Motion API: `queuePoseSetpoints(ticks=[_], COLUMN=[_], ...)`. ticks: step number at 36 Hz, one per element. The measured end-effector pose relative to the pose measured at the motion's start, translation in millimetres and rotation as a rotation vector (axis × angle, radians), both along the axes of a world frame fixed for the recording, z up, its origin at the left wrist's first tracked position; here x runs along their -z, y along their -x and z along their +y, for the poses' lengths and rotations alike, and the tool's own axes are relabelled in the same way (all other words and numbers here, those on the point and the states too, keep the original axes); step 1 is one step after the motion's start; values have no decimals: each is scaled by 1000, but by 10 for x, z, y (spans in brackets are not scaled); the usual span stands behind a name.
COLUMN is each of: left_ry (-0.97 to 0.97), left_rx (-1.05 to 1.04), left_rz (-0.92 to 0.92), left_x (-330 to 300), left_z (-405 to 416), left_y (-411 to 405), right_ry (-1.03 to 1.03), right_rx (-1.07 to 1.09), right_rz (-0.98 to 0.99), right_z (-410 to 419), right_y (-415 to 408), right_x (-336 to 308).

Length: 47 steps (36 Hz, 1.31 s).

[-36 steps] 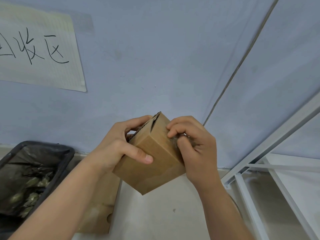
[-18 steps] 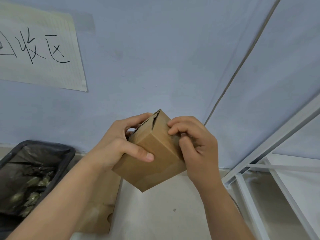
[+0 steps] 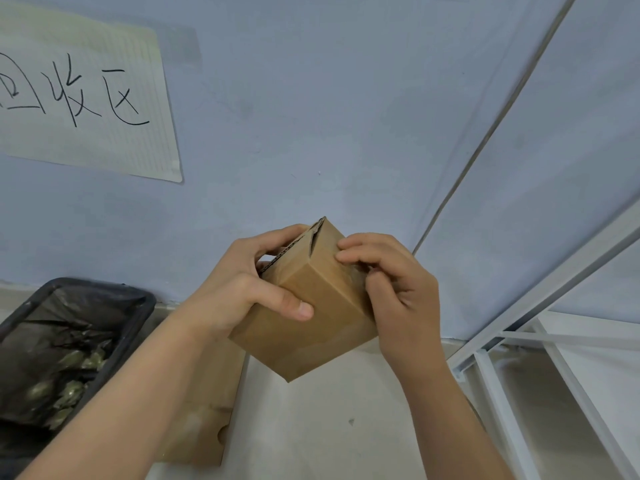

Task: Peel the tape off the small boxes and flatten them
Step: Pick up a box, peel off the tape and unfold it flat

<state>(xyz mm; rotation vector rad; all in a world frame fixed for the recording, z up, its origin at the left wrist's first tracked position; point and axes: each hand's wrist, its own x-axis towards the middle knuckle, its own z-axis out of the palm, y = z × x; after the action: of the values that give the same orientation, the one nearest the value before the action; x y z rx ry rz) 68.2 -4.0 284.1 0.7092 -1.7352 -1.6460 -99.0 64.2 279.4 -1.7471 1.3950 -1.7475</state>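
I see a small brown corrugated cardboard box [image 3: 304, 313] held up in the air in front of a pale blue wall [image 3: 329, 116], tilted so one corner points down and one top corner points up. My left hand [image 3: 242, 292] grips the box from its left side: the thumb lies across the near face and the fingers curl over the upper edge, where a flap seam stands slightly parted and shows the fluted edge of the board. My right hand [image 3: 398, 289] is at the box's right face, fingers curled tight, with fingertips and thumb pinching at a shiny strip of clear tape [image 3: 353, 275] on that face. I cannot tell how much of the tape is lifted, since the fingers cover most of it.

Below the box, a flat piece of brown cardboard [image 3: 204, 420] lies on the light floor [image 3: 311, 438], partly hidden under my left forearm. To the left of it stands a black bin lined with a dark plastic bag [image 3: 114, 299], holding crumpled shiny scraps. On the wall at upper left hangs a sheet of lined paper with black handwritten characters [image 3: 86, 95]. At right, a white metal frame [image 3: 519, 341] runs diagonally down to the floor.
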Motion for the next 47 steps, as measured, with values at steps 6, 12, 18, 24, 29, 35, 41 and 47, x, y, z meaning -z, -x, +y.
queuePoseSetpoints(ticks=[6, 12, 18, 24, 29, 35, 41, 47], left_ry=[11, 20, 100, 338, 508, 545, 497, 371], left_rx=[3, 8, 22, -163, -249, -279, -184, -109], left_rz=[-9, 5, 20, -15, -73, -123, -173, -197], left_x=[19, 33, 20, 42, 48, 45, 25, 23], left_z=[-4, 2, -18, 15, 44, 14, -19, -50], left_y=[14, 25, 30, 95, 127, 96, 4, -67], right_ry=[17, 8, -18, 45, 104, 75, 25, 30], right_rx=[22, 21, 35, 125, 275, 128, 53, 58], right_rz=[-49, -57, -48, -22, 110, 178, 287, 522], right_z=[16, 15, 42, 90, 111, 88, 79, 74], right_y=[-5, 2, 6, 8, 45, 120, 156, 116], right_x=[1, 5, -16, -117, -116, -98, -91, -102])
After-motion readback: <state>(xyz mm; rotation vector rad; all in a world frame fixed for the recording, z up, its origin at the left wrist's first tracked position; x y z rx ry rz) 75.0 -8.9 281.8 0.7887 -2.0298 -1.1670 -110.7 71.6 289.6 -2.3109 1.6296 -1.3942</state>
